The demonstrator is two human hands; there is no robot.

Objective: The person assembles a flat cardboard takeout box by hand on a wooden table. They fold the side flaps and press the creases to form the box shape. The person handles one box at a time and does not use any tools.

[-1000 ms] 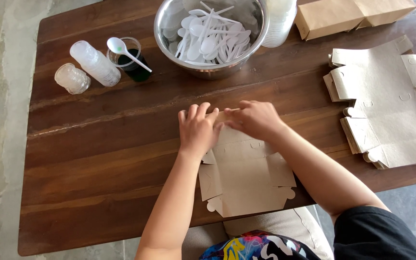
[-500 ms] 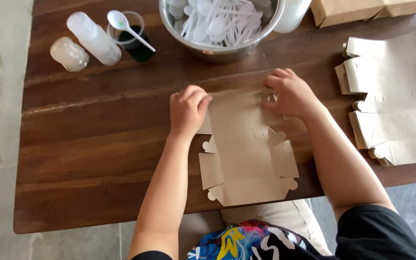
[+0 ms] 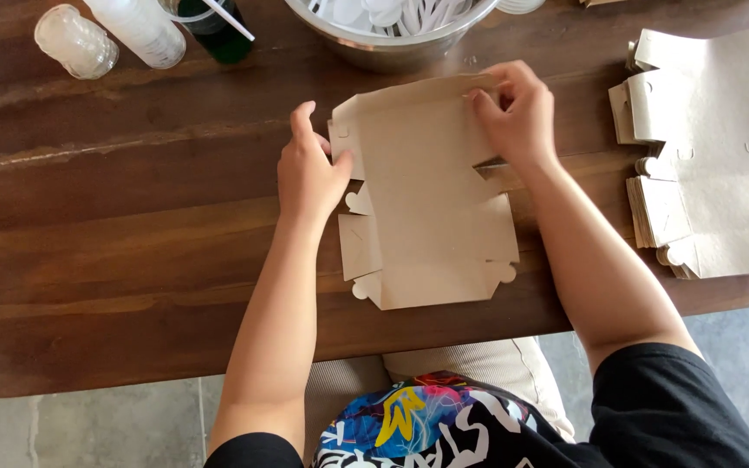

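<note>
Dark wooden table [image 3: 114, 260] carries a flat brown box blank [image 3: 431, 199] at its centre. Left hand [image 3: 309, 169] pinches the left flap, right hand [image 3: 517, 108] grips the far edge. Folding cleanly probably means pressing along the scored creases, both sides held evenly.

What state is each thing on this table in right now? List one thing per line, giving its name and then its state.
Cardboard box blank: unfolded, flat on the table, far edge being lifted.
Left hand: gripping the blank's left flap.
Right hand: pinching the blank's far right edge.
Stack of blanks: flat, unfolded, piled.
Metal bowl: filled with white plastic spoons.
Clear bottle: lying on its side.
</note>
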